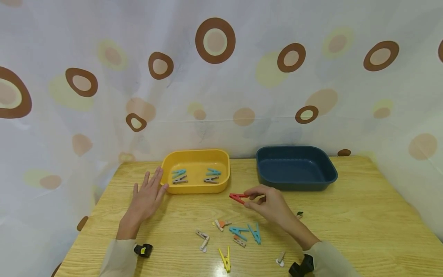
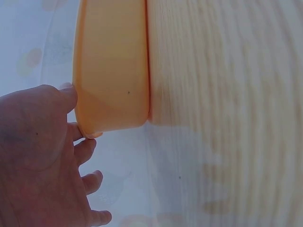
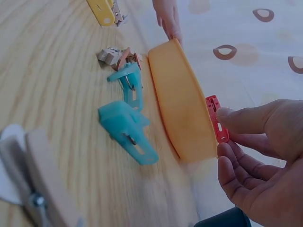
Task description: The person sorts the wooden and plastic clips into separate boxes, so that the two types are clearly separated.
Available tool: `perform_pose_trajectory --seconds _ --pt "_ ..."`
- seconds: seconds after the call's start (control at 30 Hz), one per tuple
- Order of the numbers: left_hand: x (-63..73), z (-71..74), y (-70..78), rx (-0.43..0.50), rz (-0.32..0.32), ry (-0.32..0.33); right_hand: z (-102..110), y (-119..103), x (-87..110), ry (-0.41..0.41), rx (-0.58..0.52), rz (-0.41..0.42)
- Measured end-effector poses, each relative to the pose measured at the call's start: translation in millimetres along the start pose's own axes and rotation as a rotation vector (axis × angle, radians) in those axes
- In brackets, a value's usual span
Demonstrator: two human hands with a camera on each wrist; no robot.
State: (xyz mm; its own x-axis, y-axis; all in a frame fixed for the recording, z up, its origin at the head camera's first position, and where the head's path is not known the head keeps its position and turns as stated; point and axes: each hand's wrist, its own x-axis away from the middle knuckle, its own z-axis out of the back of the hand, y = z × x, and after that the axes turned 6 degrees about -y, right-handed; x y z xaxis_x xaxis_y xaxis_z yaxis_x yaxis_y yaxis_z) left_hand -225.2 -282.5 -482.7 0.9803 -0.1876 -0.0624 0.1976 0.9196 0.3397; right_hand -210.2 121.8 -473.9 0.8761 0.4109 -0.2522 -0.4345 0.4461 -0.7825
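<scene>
A red clothespin (image 1: 238, 197) is pinched between the thumb and fingers of my right hand (image 1: 270, 204), in front of the yellow tray's right corner. In the right wrist view the red clothespin (image 3: 217, 118) overlaps the tray's rim. My left hand (image 1: 147, 198) rests against the left end of the yellow tray (image 1: 195, 189), fingers stretched out and thumb at the front corner. Inside that tray lie two blue clothespins (image 1: 214, 171) and two greyish ones (image 1: 211, 179). The left wrist view shows my left hand (image 2: 42, 151) with its fingertips at the tray's rim.
A dark blue tray (image 1: 297, 186) stands at the back right. Scattered in front are blue clothespins (image 1: 255, 233), a yellow clothespin (image 1: 225, 259) and several small wooden clothespins (image 1: 203, 239). A wooden one (image 1: 281, 258) lies near my right wrist. A patterned curtain (image 1: 214, 96) hangs behind the table.
</scene>
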Motion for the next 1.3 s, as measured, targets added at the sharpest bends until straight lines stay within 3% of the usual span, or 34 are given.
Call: perform_pose_trajectory --seconds 0.77,1.3 --pt "1.0 -0.5 -1.6 0.005 0.003 -0.006 -14.3 -16.5 -51.7 0.056 0.041 0.06" --pt "-0.2 -0.7 -1.1 0.002 -0.003 -0.01 -31.7 -27.8 -90.3 0.017 0.016 0.053"
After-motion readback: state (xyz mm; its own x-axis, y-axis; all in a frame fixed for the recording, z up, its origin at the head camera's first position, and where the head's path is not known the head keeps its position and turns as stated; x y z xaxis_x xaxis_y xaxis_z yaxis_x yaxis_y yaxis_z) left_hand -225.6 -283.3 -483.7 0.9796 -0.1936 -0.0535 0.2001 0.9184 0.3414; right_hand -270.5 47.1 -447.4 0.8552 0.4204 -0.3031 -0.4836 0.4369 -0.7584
